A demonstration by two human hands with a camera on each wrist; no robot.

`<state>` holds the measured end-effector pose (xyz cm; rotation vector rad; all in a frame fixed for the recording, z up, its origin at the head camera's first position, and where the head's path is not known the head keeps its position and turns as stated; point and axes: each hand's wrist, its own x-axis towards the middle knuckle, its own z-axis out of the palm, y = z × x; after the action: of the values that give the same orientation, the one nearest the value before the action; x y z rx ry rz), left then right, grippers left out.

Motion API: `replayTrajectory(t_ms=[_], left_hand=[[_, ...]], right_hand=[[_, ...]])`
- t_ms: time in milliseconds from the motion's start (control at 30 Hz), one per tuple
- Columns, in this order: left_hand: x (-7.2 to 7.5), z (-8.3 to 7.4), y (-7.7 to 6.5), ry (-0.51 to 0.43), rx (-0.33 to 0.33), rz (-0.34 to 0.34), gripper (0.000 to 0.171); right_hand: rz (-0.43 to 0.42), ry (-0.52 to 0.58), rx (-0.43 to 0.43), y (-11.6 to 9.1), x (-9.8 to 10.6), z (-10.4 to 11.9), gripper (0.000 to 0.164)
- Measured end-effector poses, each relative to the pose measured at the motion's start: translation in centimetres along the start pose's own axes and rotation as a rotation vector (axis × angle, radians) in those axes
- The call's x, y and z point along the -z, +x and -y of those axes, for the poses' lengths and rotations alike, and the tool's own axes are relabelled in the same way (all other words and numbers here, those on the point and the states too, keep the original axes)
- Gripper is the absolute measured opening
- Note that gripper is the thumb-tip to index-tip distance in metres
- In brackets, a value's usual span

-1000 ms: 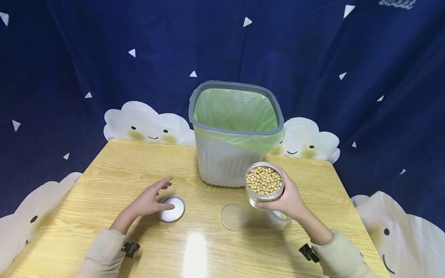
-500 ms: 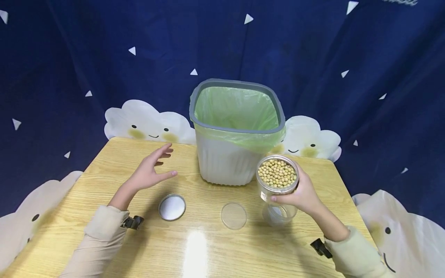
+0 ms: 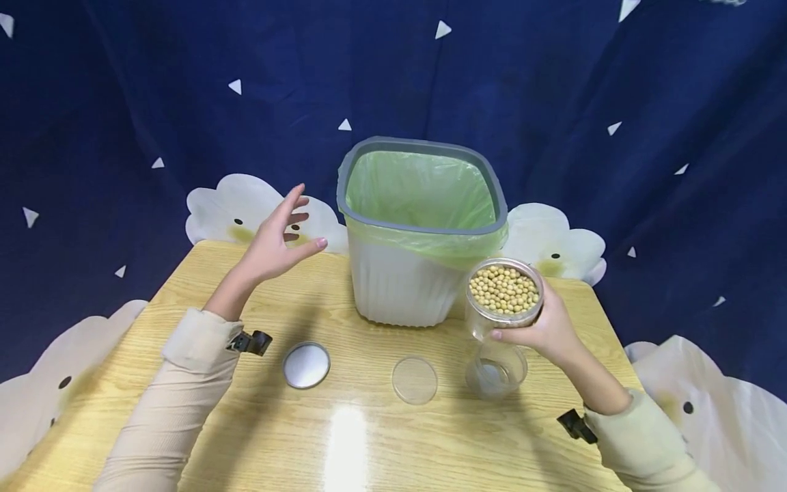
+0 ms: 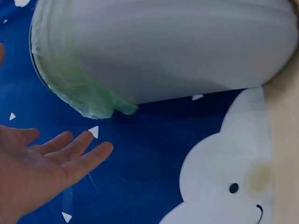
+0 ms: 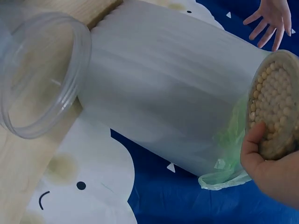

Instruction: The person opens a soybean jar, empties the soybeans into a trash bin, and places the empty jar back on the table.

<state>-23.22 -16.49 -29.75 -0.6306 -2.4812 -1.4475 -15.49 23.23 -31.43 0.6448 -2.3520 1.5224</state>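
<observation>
In the head view my right hand [image 3: 551,328] grips a clear jar [image 3: 486,324] full of round, pale yellow soybeans [image 3: 504,290]. The jar is held in the air above a second clear plastic jar [image 3: 496,372], whose top is uncovered. My thumb [image 5: 252,145] presses the side of the bean jar in the right wrist view. My left hand [image 3: 277,239] is raised left of the bin, fingers spread and holding nothing. In the left wrist view the same hand [image 4: 51,163] has its palm showing and stays apart from the bin.
A white bin [image 3: 399,287] with a grey rim and green liner bag [image 3: 424,191] stands at the table's back. A white round lid [image 3: 306,365] and a clear round lid [image 3: 415,380] lie on the wooden table [image 3: 277,437]. A blue curtain [image 3: 277,55] hangs behind.
My left hand has risen from over the white lid to beside the bin's rim. My right hand has carried the soybean jar rightward and up, uncovering more of the second jar.
</observation>
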Motion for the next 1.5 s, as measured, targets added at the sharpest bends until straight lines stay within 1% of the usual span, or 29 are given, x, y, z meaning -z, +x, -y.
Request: replayTrajectory(t_ms=[100,267,400,533,633,733,833,900,1033,1133,1200,1333,1500], left_hand=[[-0.1,-0.7,1.2,-0.015,0.021,-0.015,0.087],[-0.7,-1.4,2.9,-0.028,0.048,-0.027,0.085],[-1.3,-1.8,3.9,-0.022,0.076,-0.014,0.084],[-2.0,-1.6,4.9,-0.016,0.105,0.003,0.083],[-2.5,-1.4,5.6,-0.034,0.096,0.019,0.080],[-2.9,-1.4,5.9,-0.053,0.097,0.031,0.078],[-3.1,-1.3,6.0,-0.040,0.112,0.037,0.081],[-3.2,-1.3,6.0,-0.040,0.121,0.032,0.082],[-3.3,-1.2,5.9,-0.050,0.127,0.024,0.083],[-3.3,-1.2,5.9,-0.058,0.128,0.019,0.083],[-3.3,-1.2,5.9,-0.067,0.123,0.015,0.082],[-3.4,-1.2,5.9,-0.084,0.113,0.009,0.082],[-3.4,-1.2,6.0,-0.070,0.107,0.010,0.082]], right_hand=[[-0.009,-0.002,0.008,0.3,0.4,0.2,0.089],[-0.012,-0.014,-0.005,0.6,0.9,0.5,0.090],[-0.011,0.034,-0.010,0.8,1.2,0.7,0.088],[-0.022,0.074,0.005,1.0,1.5,0.8,0.085],[-0.023,0.071,0.000,1.3,2.1,0.9,0.085],[-0.025,0.091,-0.007,1.7,2.6,1.1,0.084],[-0.023,0.158,-0.010,2.3,3.2,1.3,0.083],[-0.030,0.197,-0.010,2.7,3.6,1.4,0.081],[-0.058,0.239,-0.001,3.8,4.5,1.8,0.075],[-0.073,0.261,-0.014,4.8,5.2,2.0,0.071],[-0.083,0.235,-0.039,5.5,5.6,2.2,0.070],[-0.098,0.118,-0.099,7.0,6.6,2.5,0.067],[-0.101,-0.003,-0.151,9.1,7.6,2.8,0.063]])
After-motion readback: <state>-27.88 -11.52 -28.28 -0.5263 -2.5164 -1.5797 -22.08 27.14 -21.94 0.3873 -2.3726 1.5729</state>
